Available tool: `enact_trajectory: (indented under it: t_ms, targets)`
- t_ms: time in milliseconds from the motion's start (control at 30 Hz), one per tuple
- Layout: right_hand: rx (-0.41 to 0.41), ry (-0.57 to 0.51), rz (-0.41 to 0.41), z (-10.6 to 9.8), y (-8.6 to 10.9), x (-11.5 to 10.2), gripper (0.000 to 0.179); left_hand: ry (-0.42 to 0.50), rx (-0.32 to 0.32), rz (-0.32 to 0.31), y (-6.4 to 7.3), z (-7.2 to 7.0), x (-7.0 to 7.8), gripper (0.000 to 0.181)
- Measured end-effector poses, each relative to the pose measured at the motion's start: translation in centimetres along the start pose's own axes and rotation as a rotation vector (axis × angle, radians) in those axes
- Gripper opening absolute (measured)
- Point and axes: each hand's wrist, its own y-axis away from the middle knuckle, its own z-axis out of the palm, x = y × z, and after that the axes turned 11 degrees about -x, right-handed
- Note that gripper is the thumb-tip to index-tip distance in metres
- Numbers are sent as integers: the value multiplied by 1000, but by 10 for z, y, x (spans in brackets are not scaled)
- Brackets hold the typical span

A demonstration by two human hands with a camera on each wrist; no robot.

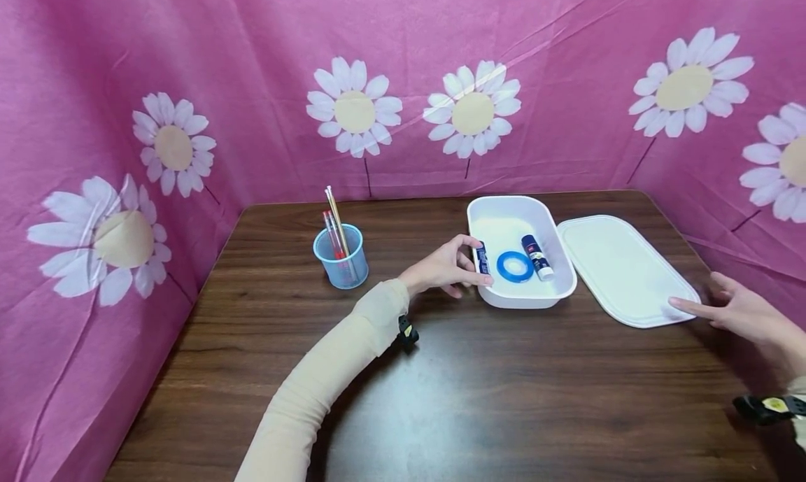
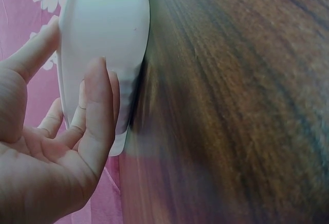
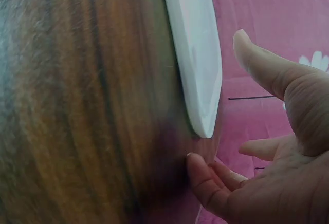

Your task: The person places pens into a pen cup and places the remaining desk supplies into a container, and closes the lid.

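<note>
A white plastic box (image 1: 521,301) stands at the back right, with a blue tape roll (image 1: 502,272) and a dark blue glue stick (image 1: 532,251) inside. At its left rim my left hand (image 1: 443,266) pinches a small dark blue pack with white print (image 1: 481,259) between thumb and index finger. In the left wrist view the other fingers lie outside the box wall (image 2: 110,23), and the pack is hidden. My right hand (image 1: 746,314) is at the near right corner of the white lid (image 1: 636,268), fingers spread and the index fingertip right at its edge.
A light blue mesh pen cup (image 1: 343,272) holding several pencils and pens (image 1: 336,227) stands left of the box. The brown wooden table (image 1: 428,398) is bordered at the back and sides by a pink curtain with daisies (image 1: 403,20).
</note>
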Motion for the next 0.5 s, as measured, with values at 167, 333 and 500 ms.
enact_trajectory:
  t_ms: [167, 333, 500]
  targets:
    - [-19, 15, 0, 1, -7, 1, 107, 3, -1, -6, 1, 0, 0, 79]
    - [74, 179, 33, 10, -12, -3, 105, 17, 9, -8, 0, 0, -1, 76]
    - [74, 218, 33, 13, -14, -7, 93, 31, 4, -5, 0, 0, -2, 75]
